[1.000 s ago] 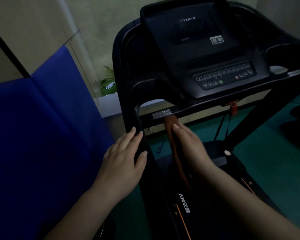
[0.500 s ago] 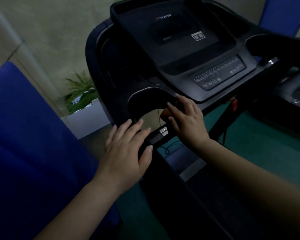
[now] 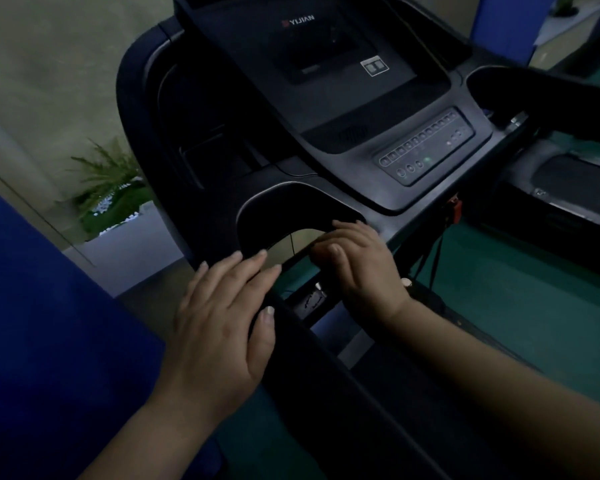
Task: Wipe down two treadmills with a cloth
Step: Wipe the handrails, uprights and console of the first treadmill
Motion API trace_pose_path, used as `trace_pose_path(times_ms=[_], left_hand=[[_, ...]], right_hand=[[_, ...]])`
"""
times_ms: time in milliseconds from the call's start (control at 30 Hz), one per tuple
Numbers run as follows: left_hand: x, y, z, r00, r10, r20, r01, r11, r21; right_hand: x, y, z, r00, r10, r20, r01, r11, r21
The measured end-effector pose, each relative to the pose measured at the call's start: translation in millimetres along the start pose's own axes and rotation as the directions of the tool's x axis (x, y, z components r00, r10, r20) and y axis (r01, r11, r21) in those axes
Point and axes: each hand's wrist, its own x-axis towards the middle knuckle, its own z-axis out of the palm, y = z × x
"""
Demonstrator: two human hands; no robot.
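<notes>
1. Treadmill (image 3: 326, 109), black and rigid, fills the frame from 12 o'clock down to 5 o'clock; its console and button panel (image 3: 426, 147) sit toward 1 o'clock. It is heavy and fixed, so it should take firm wiping pressure without shifting, though the buttons likely want a lighter touch.
2. Blue padded panel (image 3: 49, 341) fills the 8 o'clock side, close to the left forearm, and may cramp the elbow during wide strokes.
3. Second treadmill (image 3: 568, 188) lies at 3 o'clock, just beyond the first.
4. Potted plant (image 3: 108, 188) stands at 9 o'clock by the wall, well apart from the work.
5. Left hand (image 3: 222, 320) lies flat with fingers spread on the side handrail (image 3: 326, 358), near centre, bracing and holding nothing.
6. Right hand (image 3: 357, 265) is curled over the lower edge of the console's curved handle (image 3: 281, 216), fingers tucked together.
7. Cloth is not visible; it is probably bunched under the right palm, but I cannot tell. Being soft and light, it is best kept wadded under the fingers.
8. Red safety clip (image 3: 454, 209) hangs at 2 o'clock and could snag a passing wipe.
</notes>
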Motion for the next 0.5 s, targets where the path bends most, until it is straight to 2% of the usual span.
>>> trace_pose_path(times_ms=[133,200,267,367,433,500], left_hand=[[3,-1,-2,1.000,0.009,0.008,-0.009,1.000,0.012],[3,-2,-4,1.000,0.018,0.019,-0.019,1.000,0.025],[5,-3,-4,1.000,0.028,0.011,-0.029,0.999,0.026],[7,-2,-4,1.000,0.023,-0.003,-0.023,1.000,0.012],[9,-1,-4,0.999,0.030,-0.011,-0.030,0.999,0.012],[9,-1,-3,0.999,0.028,-0.019,-0.028,1.000,0.002]], right_hand=[[-18,-35,25,0.980,-0.201,0.005,0.199,0.972,0.121],[-15,-25,26,0.963,-0.268,-0.019,0.269,0.955,0.122],[-9,0,19,0.965,-0.251,-0.077,0.257,0.964,0.074],[2,35,3,0.982,-0.101,-0.159,0.107,0.994,0.031],[0,36,2,0.987,-0.064,-0.145,0.070,0.997,0.038],[-10,18,10,0.989,-0.110,-0.097,0.119,0.989,0.091]])
